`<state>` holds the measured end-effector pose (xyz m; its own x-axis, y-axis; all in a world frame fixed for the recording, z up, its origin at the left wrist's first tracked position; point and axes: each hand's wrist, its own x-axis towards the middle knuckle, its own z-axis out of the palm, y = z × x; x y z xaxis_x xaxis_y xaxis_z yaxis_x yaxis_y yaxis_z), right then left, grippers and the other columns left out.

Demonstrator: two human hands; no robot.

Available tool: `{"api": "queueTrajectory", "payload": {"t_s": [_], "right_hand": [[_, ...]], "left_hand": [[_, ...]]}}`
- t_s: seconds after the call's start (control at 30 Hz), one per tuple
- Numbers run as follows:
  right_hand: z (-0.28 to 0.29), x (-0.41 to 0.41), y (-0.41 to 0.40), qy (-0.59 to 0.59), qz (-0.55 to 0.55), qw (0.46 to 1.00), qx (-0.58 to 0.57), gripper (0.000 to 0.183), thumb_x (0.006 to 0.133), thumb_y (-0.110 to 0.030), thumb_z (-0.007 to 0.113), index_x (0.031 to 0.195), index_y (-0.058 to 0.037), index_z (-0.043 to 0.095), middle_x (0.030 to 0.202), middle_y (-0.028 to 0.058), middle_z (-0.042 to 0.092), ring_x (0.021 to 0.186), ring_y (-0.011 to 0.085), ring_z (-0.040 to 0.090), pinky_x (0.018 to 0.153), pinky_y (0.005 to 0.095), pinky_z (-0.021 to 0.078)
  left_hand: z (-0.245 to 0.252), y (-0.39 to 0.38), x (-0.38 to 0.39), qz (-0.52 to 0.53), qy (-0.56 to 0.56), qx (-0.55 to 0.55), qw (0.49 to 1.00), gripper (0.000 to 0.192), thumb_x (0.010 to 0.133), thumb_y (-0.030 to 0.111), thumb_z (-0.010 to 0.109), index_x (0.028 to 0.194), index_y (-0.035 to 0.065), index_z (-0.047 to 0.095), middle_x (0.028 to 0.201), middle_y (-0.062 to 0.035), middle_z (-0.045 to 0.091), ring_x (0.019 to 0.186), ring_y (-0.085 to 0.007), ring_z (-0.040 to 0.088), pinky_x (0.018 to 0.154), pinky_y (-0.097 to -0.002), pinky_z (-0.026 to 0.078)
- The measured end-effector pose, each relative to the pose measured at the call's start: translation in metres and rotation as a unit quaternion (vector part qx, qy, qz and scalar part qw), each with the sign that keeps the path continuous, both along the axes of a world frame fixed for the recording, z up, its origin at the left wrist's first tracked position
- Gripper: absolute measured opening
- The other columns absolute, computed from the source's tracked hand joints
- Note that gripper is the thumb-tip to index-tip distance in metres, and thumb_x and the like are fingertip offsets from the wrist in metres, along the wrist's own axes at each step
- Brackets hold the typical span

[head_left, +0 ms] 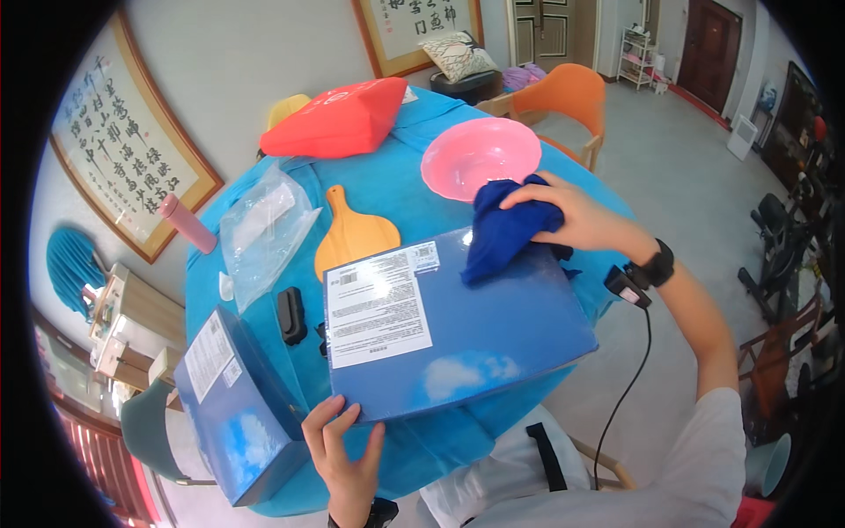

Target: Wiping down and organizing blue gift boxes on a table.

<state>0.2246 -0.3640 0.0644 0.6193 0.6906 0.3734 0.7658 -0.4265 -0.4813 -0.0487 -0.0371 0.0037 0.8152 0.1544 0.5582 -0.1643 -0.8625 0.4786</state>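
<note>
A blue cardboard box [488, 323], shiny as if wrapped in film, lies before me with a printed white label [379, 310] on its upper face. My left hand [343, 455] grips the near left corner, two fingertips over the top edge and the thumb against the front side. In my right hand [581, 211] is a crumpled dark blue cloth [505, 231]. It lies over the box's far right corner, and part of it hangs past the edge. Just beyond the cloth sits a pink basin [478, 155]; its near rim is close to the cloth.
A second blue box [241, 409] stands at the left. Around the blue-covered table [422, 211] lie a wooden cutting board [356, 231], a clear plastic bag [264, 231], a black case [291, 315], a pink bottle [189, 224] and a red bag [337, 122]. A cable [627, 389] hangs from my right wrist.
</note>
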Motion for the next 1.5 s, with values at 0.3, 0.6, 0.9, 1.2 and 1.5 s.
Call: {"api": "queueTrajectory", "payload": {"t_s": [0.3,0.6,0.9,1.2,1.5], "right_hand": [[0.017,-0.123,-0.028,0.028,0.013,0.998,-0.058,0.050,0.064,-0.015,0.083,0.112,-0.0166,0.070,0.120,0.0132,0.052,0.111,0.0343,0.052,0.098,0.0403,0.0424],[0.036,-0.126,0.014,-0.027,0.125,0.977,-0.169,0.052,0.067,-0.003,0.074,0.115,-0.0225,0.069,0.115,0.0149,0.051,0.099,0.0346,0.052,0.091,0.0401,0.0448],[0.026,-0.027,0.092,-0.019,0.068,0.984,-0.166,0.046,0.076,-0.006,0.070,0.120,-0.0172,0.061,0.110,0.0170,0.049,0.108,0.0388,0.050,0.094,0.0410,0.0423],[0.017,-0.025,0.199,-0.020,0.059,0.984,-0.169,0.040,0.082,-0.023,0.072,0.121,-0.0210,0.062,0.108,0.0190,0.054,0.106,0.0405,0.052,0.090,0.0470,0.0450],[0.003,-0.050,0.265,-0.139,0.151,0.967,-0.150,0.046,0.070,-0.009,0.071,0.115,-0.0180,0.065,0.115,0.0210,0.050,0.108,0.0410,0.050,0.089,0.0492,0.0433]], "left_hand": [[0.005,0.012,-0.006,-0.001,0.002,0.005,1.000,0.045,0.062,-0.001,0.081,0.102,0.0043,0.062,0.115,-0.0156,0.057,0.106,-0.0323,0.056,0.090,-0.0400,0.046],[0.021,0.014,0.002,-0.019,0.042,-0.097,0.994,0.038,0.065,-0.001,0.082,0.099,0.0042,0.066,0.112,-0.0133,0.057,0.102,-0.0280,0.059,0.086,-0.0363,0.050],[0.002,0.032,0.001,-0.079,0.039,-0.376,0.923,0.034,0.070,-0.005,0.078,0.101,0.0017,0.065,0.112,-0.0108,0.057,0.103,-0.0210,0.059,0.089,-0.0302,0.049],[0.004,0.035,0.001,-0.054,0.094,-0.433,0.895,0.044,0.071,-0.005,0.077,0.109,-0.0002,0.056,0.099,-0.0057,0.056,0.095,-0.0154,0.057,0.090,-0.0290,0.047],[-0.009,0.035,0.007,-0.071,0.063,-0.429,0.898,0.055,0.069,0.000,0.083,0.115,0.0018,0.053,0.099,-0.0061,0.058,0.095,-0.0157,0.057,0.091,-0.0301,0.046]]}}
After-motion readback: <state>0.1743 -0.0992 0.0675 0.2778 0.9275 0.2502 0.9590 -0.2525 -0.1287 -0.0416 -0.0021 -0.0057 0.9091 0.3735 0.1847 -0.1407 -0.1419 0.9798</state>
